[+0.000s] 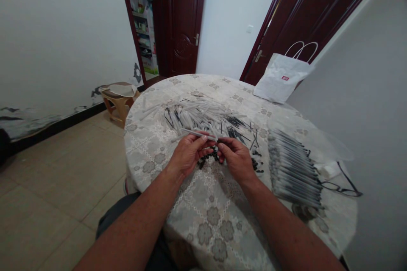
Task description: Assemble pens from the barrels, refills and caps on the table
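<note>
My left hand (pixel 190 152) is closed in a pinch on a thin white pen tube (pixel 194 133) that sticks out to the upper left. My right hand (pixel 235 157) is closed just to its right, fingertips meeting the left hand's at the tube's end; what it holds is hidden. Under both hands lies a small heap of black caps (pixel 206 159). Beyond them a loose pile of white tubes and black refills (pixel 203 116) is spread over the round table (pixel 203 216) with its flowered cloth.
A neat row of assembled pens (pixel 292 165) lies on clear plastic at the right. Eyeglasses (pixel 341 188) sit by the right edge. A white paper bag (pixel 281 77) leans on the wall at the back. A wooden stool (pixel 119 97) stands left of the table.
</note>
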`<action>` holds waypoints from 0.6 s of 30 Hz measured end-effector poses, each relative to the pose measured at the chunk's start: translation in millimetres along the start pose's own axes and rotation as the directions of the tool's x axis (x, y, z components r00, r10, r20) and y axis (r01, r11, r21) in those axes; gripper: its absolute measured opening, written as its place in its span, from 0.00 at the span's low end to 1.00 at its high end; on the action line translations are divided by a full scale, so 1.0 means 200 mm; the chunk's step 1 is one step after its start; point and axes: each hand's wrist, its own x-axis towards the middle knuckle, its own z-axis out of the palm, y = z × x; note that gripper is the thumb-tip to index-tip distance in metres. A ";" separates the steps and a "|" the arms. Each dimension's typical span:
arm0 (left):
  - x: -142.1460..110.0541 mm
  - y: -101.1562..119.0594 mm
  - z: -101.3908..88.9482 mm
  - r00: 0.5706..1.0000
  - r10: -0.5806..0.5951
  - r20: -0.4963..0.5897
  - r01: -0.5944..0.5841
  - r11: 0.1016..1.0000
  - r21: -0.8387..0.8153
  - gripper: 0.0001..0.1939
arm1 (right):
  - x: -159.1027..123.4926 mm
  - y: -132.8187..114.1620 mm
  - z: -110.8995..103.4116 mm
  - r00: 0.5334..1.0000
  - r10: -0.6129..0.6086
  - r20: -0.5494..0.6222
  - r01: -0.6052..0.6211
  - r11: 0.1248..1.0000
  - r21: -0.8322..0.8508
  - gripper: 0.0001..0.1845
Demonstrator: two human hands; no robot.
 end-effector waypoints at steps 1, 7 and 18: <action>0.00 0.00 0.00 1.000 0.002 0.003 -0.002 1.000 0.005 0.12 | 0.00 0.01 0.00 1.000 0.004 0.002 -0.004 1.000 0.020 0.17; 0.00 0.00 0.00 1.000 0.016 0.003 -0.017 0.999 0.035 0.13 | 0.01 0.04 -0.01 0.999 0.033 0.015 -0.034 0.994 0.102 0.18; 0.00 -0.01 0.01 0.998 0.065 0.003 -0.064 0.988 0.144 0.13 | 0.01 0.03 -0.01 0.999 0.012 0.048 -0.016 0.997 0.073 0.17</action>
